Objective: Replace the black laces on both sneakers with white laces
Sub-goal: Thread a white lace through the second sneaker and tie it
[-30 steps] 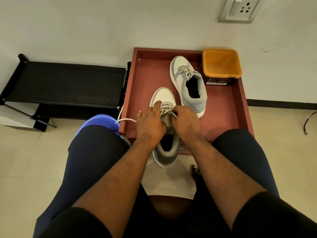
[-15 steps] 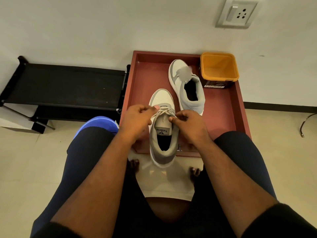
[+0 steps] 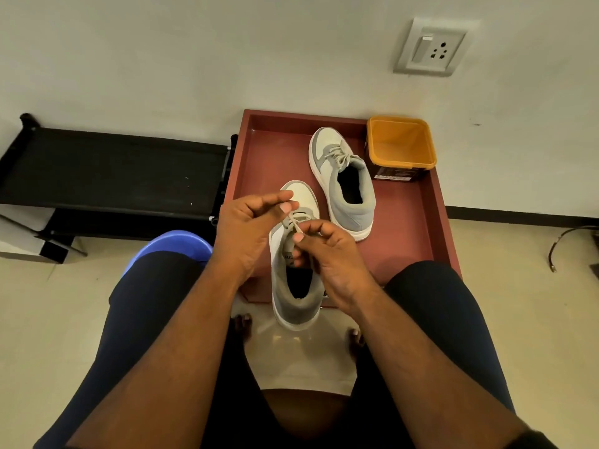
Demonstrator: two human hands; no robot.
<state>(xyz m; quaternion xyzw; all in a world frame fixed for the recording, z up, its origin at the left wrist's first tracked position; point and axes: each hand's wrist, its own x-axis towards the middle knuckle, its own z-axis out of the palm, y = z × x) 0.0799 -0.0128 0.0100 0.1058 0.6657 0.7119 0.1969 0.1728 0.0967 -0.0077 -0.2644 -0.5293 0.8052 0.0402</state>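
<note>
A grey and white sneaker (image 3: 293, 296) lies at the front edge of the red tray (image 3: 418, 234), heel hanging over toward me. Its white lace (image 3: 293, 220) crosses above the tongue. My left hand (image 3: 249, 226) pinches one lace end between thumb and fingers. My right hand (image 3: 330, 251) pinches the other end over the tongue. A second grey and white sneaker (image 3: 343, 183) with white laces tied lies further back on the tray, toe toward the wall.
An orange square tub (image 3: 400, 147) stands in the tray's back right corner. A black low rack (image 3: 110, 170) sits to the left by the wall. A blue stool (image 3: 168, 246) shows behind my left knee. A wall socket (image 3: 431, 48) is above.
Both hands rose from pressing on the near sneaker's lace area and spread apart, each pulling a lace end up and taut. The sneaker slid a little toward me.
</note>
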